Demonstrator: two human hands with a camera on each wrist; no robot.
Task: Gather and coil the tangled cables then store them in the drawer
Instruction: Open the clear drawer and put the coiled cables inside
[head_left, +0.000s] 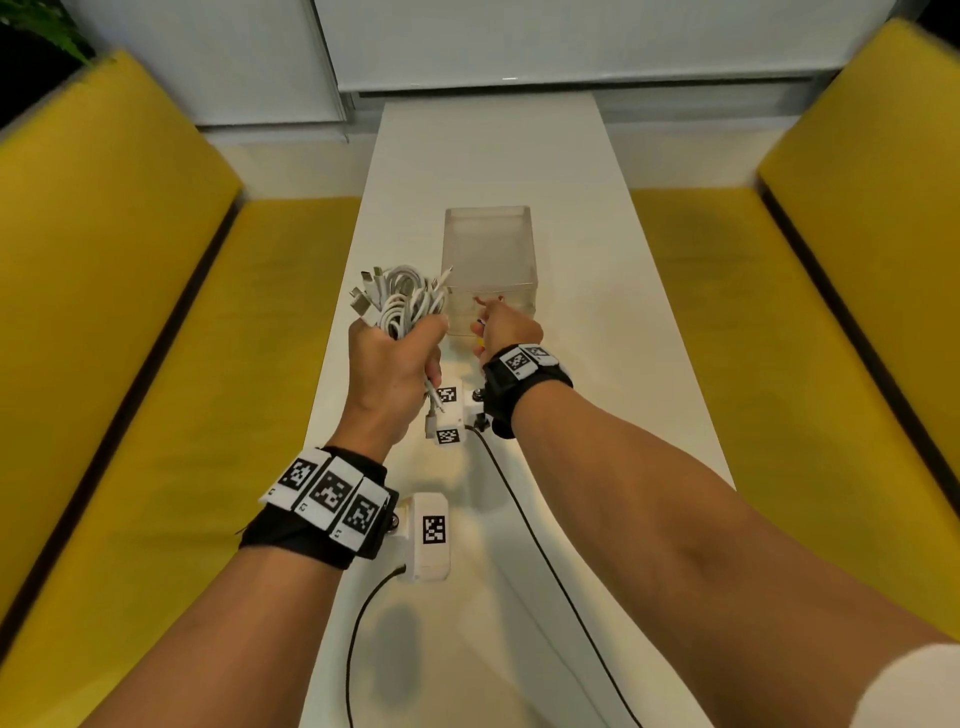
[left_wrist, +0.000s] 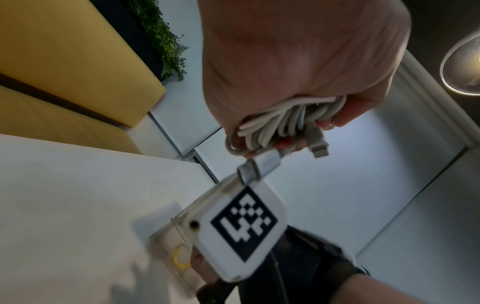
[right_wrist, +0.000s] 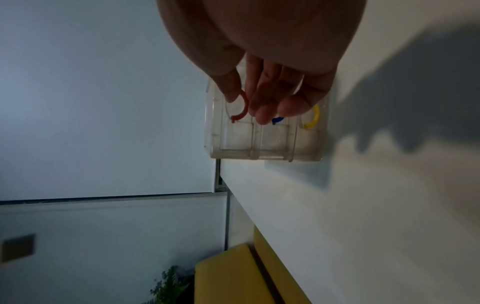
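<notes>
while my left hand clenches the white cables, my right hand beside it pinches the curved red handle of a clear plastic drawer.

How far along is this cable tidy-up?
Gathering and coiling look done: the left hand grips the white cables as one looped bundle. In hand: the right hand is at the clear drawer box, fingers beside its red handle. Left to do: all drawers look closed, so one must open and the bundle go inside.
</notes>
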